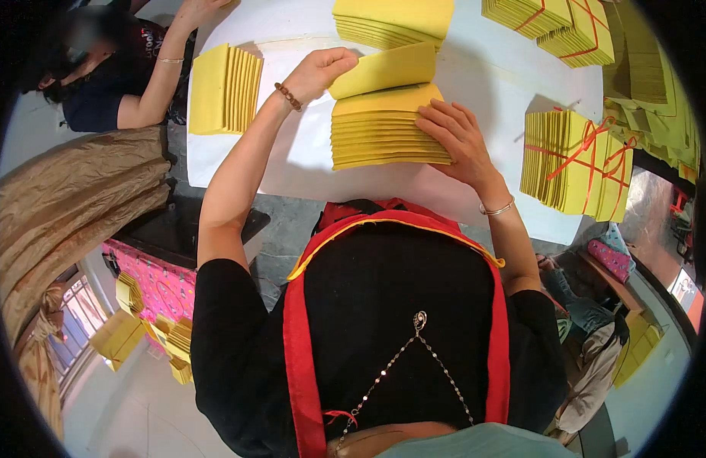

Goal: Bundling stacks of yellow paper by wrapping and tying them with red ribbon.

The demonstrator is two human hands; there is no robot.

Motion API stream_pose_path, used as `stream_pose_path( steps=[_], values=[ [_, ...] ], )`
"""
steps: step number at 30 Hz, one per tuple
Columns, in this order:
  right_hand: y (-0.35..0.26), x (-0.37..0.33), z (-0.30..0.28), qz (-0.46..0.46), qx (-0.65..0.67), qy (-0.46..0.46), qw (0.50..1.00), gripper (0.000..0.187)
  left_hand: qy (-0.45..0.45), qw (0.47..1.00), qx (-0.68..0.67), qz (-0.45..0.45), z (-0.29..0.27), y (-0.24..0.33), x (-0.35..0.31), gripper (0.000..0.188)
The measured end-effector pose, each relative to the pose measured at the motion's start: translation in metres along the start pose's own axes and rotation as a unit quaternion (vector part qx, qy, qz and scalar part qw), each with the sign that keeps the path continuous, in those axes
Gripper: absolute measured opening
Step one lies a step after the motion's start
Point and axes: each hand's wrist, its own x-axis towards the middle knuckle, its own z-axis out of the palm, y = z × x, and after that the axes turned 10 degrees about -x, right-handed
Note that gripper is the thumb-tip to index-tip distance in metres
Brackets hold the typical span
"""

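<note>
In front of me on the white table lies a fanned stack of folded yellow paper. My left hand is closed on the left end of a folded yellow sheet, raised at the far side of that stack. My right hand grips the stack's right side, its fingers bent over the top folds and its thumb partly hidden at the near corner. Just beyond the raised sheet lies another yellow paper stack.
A yellow paper stack stands at the table's left. Bundles tied with red string lie at the right and far right. Across the left corner, a co-worker's arm reaches onto the table. More yellow bundles sit at lower left.
</note>
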Motion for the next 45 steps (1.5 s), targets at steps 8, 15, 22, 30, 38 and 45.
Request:
stream_pose_path(
  steps=[8, 15, 22, 30, 38, 45],
  values=[
    [0.003, -0.002, 0.004, 0.001, 0.016, 0.007, 1.0, 0.062, -0.022, 0.989, -0.135, -0.063, -0.009, -0.006, 0.006, 0.015],
    [0.004, -0.003, 0.003, 0.003, 0.03, -0.012, 0.999, 0.061, -0.088, 0.995, -0.049, 0.019, -0.005, 0.002, 0.002, 0.012],
    [0.007, 0.007, 0.007, 0.031, 0.015, 0.123, 0.992, 0.082, -0.176, 0.984, -0.036, -0.008, 0.013, 0.012, -0.011, 0.015],
    [0.031, 0.002, 0.038, 0.087, 0.289, 0.027, 0.953, 0.112, -0.165, 0.954, -0.235, 0.083, -0.006, -0.029, -0.037, 0.095],
    [0.014, 0.021, 0.031, 0.257, 0.418, 0.025, 0.871, 0.087, -0.017, 0.994, 0.062, 0.093, 0.024, -0.042, -0.075, 0.129],
    [0.012, -0.01, 0.037, 0.175, 0.341, -0.008, 0.924, 0.105, 0.053, 0.976, 0.096, 0.188, 0.049, -0.065, -0.071, 0.122]
  ],
)
